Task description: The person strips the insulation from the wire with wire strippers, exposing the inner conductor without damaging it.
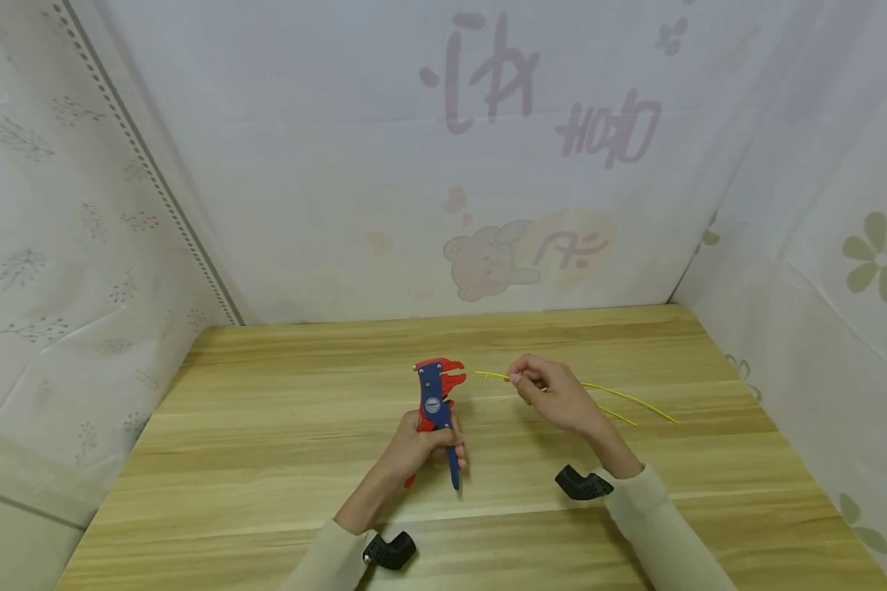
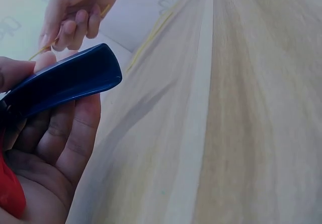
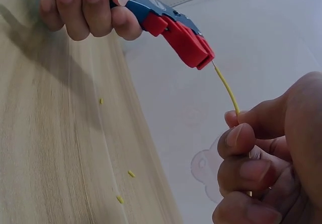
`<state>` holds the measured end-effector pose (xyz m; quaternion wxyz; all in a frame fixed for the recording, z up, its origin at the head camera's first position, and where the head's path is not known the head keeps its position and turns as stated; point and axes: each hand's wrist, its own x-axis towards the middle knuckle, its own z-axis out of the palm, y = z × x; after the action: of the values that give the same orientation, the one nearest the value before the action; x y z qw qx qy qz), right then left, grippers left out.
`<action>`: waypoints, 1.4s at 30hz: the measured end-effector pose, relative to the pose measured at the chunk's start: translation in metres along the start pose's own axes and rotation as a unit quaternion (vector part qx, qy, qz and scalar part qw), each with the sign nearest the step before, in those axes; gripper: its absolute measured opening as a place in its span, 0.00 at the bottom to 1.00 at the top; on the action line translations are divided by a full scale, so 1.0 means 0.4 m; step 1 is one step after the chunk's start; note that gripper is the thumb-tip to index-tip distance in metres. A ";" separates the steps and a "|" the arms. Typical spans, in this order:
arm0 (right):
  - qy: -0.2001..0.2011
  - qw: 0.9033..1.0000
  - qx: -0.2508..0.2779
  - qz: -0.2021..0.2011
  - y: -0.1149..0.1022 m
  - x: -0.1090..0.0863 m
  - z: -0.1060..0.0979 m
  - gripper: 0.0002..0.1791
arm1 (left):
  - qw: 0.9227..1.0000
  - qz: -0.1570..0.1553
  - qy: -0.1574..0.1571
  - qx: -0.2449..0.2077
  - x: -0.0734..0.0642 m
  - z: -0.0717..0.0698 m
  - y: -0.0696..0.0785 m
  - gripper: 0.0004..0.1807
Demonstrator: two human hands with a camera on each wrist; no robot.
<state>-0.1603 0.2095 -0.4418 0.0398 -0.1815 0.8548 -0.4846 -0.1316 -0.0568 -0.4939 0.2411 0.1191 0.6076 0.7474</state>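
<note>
My left hand (image 1: 412, 447) grips a wire stripper (image 1: 432, 394) with red and blue handles, its red jaws standing apart and pointing right. A thumb and fingertips of my right hand (image 1: 558, 398) pinch a thin yellow wire (image 3: 228, 85). Bare metal shows at the wire's tip, and in the right wrist view that tip comes right up to the stripper's red head. In the head view a small gap lies between them. Two yellow wire lengths (image 1: 636, 400) trail out beyond the right hand. The blue handle (image 2: 70, 78) fills much of the left wrist view.
Small yellow insulation bits (image 3: 131, 173) lie scattered on the wooden table (image 1: 266, 443). Patterned white cloth (image 1: 325, 205) hangs behind the table and along both sides. Each wrist carries a black camera mount (image 1: 582, 483) close above the tabletop.
</note>
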 end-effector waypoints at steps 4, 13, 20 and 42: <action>-0.001 1.000 -0.005 0.004 0.002 0.000 -0.006 0.10 | 1.000 -0.012 0.012 -0.005 0.002 -0.007 -0.002 0.11; 0.010 1.000 -0.013 0.010 0.018 0.000 -0.021 0.11 | 0.999 -0.026 0.017 -0.010 0.002 -0.013 -0.005 0.14; 0.010 1.000 -0.018 0.018 0.042 0.002 -0.030 0.12 | 0.999 -0.033 0.017 -0.010 -0.008 -0.018 -0.005 0.13; 0.018 0.998 -0.052 0.031 0.072 -0.016 -0.092 0.14 | 0.999 -0.044 0.018 0.008 -0.027 -0.042 -0.001 0.18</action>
<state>-0.1711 0.2553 -0.4473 0.0295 -0.1479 0.8848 -0.4409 -0.1304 -0.0764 -0.4969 0.2619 0.0806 0.6224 0.7332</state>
